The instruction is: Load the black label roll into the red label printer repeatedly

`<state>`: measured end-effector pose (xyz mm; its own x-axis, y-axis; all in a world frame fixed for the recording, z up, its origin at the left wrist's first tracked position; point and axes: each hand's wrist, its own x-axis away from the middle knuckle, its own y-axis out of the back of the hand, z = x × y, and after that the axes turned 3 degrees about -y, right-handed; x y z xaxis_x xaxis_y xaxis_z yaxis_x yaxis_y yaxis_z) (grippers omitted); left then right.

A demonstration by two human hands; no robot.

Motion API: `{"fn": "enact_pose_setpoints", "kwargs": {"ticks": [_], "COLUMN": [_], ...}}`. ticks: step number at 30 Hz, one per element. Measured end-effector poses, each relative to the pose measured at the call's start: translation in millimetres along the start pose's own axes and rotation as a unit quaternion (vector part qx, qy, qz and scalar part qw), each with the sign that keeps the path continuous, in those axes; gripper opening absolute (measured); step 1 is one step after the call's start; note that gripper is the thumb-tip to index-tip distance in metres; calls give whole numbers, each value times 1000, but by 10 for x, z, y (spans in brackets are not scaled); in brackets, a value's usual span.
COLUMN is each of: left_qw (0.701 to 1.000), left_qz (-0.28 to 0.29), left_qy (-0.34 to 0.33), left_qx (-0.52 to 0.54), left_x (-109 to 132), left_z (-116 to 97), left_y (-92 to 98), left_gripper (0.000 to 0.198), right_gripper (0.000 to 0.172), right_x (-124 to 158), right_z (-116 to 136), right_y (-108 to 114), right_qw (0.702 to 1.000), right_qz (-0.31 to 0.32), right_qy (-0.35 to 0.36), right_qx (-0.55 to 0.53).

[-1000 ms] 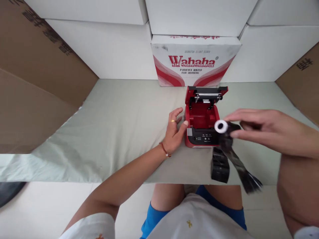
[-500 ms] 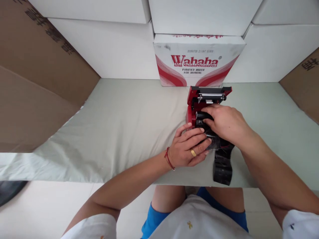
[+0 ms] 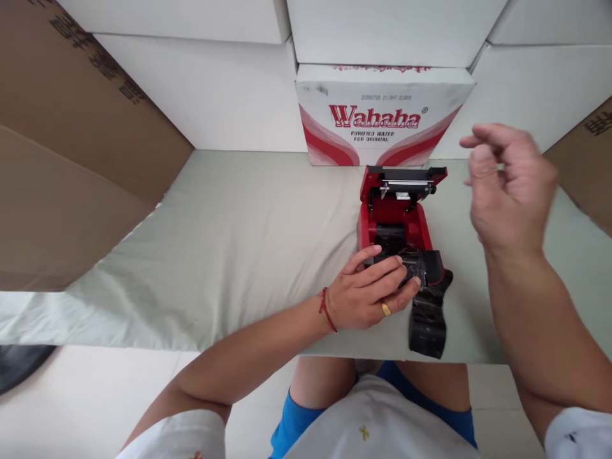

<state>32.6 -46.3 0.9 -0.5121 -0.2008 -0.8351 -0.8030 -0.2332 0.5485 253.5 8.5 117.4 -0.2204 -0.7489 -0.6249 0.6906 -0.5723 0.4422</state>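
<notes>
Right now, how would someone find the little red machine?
Look for the white cardboard box with red Wahaha lettering at the back of the pale table. Directly before it sits the small red plastic printer, the only red device, its lid open, black film inside.

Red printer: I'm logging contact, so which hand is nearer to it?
Left. The left hand rests on the red printer, over the black film; the right hand hangs in the air to its right.
</notes>
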Motion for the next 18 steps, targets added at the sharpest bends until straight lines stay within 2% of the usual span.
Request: {"fn": "enact_pose_setpoints", "kwargs": {"ticks": [3, 5, 9, 14, 18], "left_qw": [1000, 998, 999, 999, 999], "left_qz": [-10, -23, -19, -21, -18], "left_qy": [-9, -17, -1, 5, 5], "left_qx": [-29, -48, -36, -36, -51], "left_x": [-6, -10, -5, -22, -44], "left_z": [-10, -10, -3, -4, -1], "left_y": [12, 20, 31, 38, 36], "left_gripper": [33, 30, 35, 31, 26], "right_gripper": [40, 38, 33, 35, 36], "right_x": [-6, 64, 338, 719, 856], "right_z": [-168, -189, -121, -239, -372], "right_y": [-157, -190, -40, 193, 223], "right_qw": [996, 993, 992, 977, 972], "right_qz": [88, 106, 96, 167, 194], "right_qy": [13, 37, 79, 130, 110], "right_qx": [-14, -28, -17, -35, -73]}}
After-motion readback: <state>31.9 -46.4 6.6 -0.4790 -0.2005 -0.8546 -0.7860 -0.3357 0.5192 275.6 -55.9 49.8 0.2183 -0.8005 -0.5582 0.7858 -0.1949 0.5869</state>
